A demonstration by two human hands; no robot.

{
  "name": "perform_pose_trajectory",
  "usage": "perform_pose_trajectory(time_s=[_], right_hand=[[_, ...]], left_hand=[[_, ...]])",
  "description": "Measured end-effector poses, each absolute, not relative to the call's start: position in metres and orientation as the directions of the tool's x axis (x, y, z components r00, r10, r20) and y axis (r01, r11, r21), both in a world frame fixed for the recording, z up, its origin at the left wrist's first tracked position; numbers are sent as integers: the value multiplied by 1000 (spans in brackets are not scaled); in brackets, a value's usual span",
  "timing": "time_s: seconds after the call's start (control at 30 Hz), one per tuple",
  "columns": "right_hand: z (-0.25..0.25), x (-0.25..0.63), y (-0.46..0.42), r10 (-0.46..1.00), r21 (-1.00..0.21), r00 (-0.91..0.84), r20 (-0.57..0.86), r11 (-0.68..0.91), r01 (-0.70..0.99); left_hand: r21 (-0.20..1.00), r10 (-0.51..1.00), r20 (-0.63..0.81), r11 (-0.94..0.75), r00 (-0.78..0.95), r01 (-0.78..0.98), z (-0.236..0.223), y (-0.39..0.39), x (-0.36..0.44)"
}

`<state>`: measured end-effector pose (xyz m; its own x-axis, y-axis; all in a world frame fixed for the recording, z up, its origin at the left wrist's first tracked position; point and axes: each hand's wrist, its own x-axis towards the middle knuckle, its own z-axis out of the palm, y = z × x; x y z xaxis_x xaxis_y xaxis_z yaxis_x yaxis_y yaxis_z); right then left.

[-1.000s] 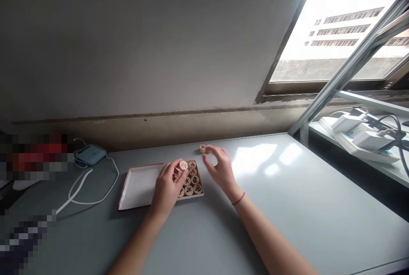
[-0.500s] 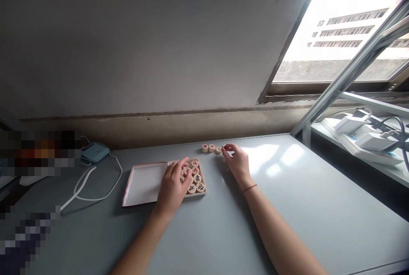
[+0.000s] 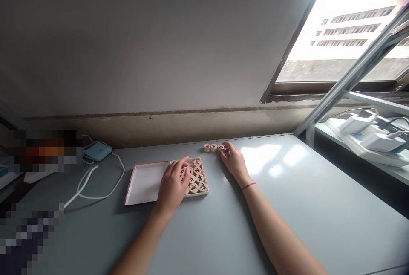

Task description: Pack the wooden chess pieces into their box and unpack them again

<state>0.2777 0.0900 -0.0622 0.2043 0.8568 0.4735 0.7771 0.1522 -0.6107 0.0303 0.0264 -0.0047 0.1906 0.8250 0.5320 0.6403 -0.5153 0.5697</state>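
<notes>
My right hand has its thumb and fingers curled at the right end of a short row of round wooden Chinese chess pieces. The end piece with a red character sits between thumb and forefinger; whether another lies under the fingers is hidden. Beside it in the row are two more red-marked pieces. My left hand rests over the left part of an open shallow box, thumb and fingers apart. Inside are red- and black-marked pieces, some hidden by that hand. The white-lined lid lies folded out on the left.
The grey tabletop meets a wall at the back. A light blue device and a white cable lie at left. White plugs on a power strip stand on a shelf at right, by a metal frame and window.
The third piece has shifted back into line with the other two. My right fingers have come down from the piece they held beside it. My left hand stays over the box.
</notes>
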Motion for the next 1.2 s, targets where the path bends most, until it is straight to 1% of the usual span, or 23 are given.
perform_pose_trajectory(time_s=[0.1, 0.5, 0.73, 0.9, 1.0, 1.07, 1.13, 1.2], right_hand=[[-63, 278, 91, 854, -582, 195, 482, 145, 800], [-63, 278, 90, 854, -571, 209, 476, 120, 812], [-61, 275, 90, 865, -578, 218, 452, 98, 810], [-58, 275, 90, 874, -582, 210, 438, 97, 808], [-52, 270, 86, 836, -556, 225, 501, 112, 824], [-44, 261, 80, 802, -551, 229, 551, 145, 822], [-36, 247, 71, 833, -606, 194, 517, 197, 771], [-29, 231, 62, 905, -693, 123, 407, 218, 688]], left_hand=[[573, 828, 530, -510, 184, 641, -4, 26, 30], [590, 847, 497, -490, 190, 642, -3, 27, 29], [535, 828, 524, -502, 199, 680, -5, 30, 28], [513, 847, 501, -458, 180, 726, -9, 33, 24], [467, 872, 464, -392, 157, 793, -9, 36, 22], [405, 900, 409, -324, 147, 855, -6, 39, 22], [318, 934, 325, -256, 149, 913, -3, 42, 27], [236, 957, 239, -219, 162, 947, 0, 45, 34]])
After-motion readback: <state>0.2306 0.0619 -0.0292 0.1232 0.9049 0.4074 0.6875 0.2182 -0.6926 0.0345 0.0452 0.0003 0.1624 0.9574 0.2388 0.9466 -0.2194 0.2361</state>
